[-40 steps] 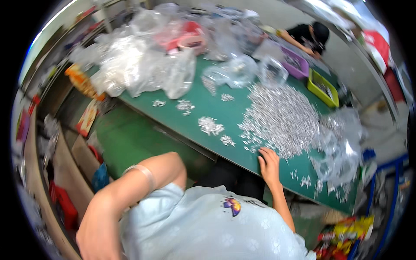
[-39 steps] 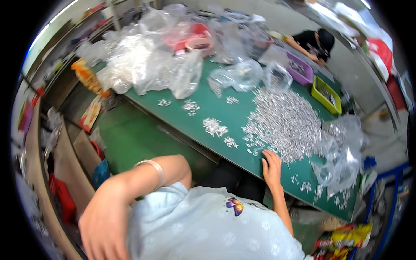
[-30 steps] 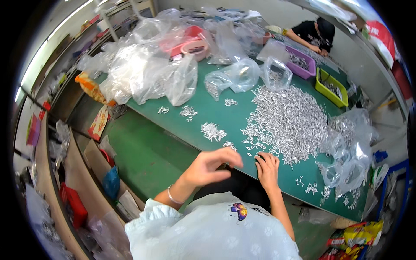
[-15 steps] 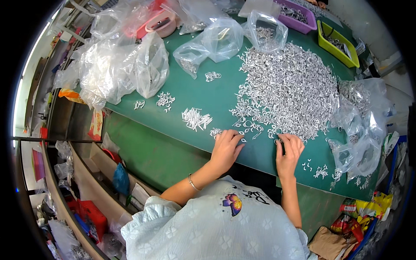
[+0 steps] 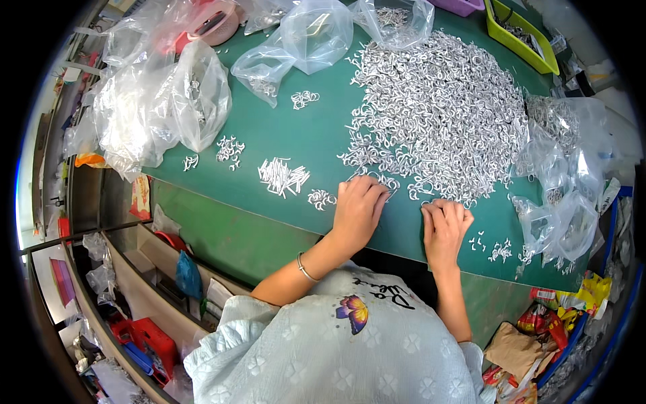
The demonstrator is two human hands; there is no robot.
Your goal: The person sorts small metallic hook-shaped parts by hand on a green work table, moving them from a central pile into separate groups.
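Note:
A wide heap of small silvery metal hook-like pieces [image 5: 441, 114] covers much of the green table [image 5: 323, 135]. At its near left edge, my left hand [image 5: 360, 210] is closed, with its fingertips drawn together among stray pieces; what they grip is too small to make out. My right hand [image 5: 445, 232] rests at the heap's near edge, fingers bent down and closed over something I cannot make out. Left of my left hand lie a small cluster of curved pieces [image 5: 321, 199] and a pile of straight silvery pins [image 5: 283, 177].
Small groups of pieces lie at the left [image 5: 231, 151] and right [image 5: 500, 251]. Clear plastic bags stand at the left [image 5: 134, 108], back [image 5: 313, 37] and right [image 5: 562, 209]. A yellow-green tray [image 5: 521, 37] is at the back right. Shelving [image 5: 155, 289] runs along my left.
My left hand has shifted away from the small cluster toward the heap, leaving that cluster uncovered. My right hand remains at the heap's edge with its fingers more bunched. The whole view has shifted slightly.

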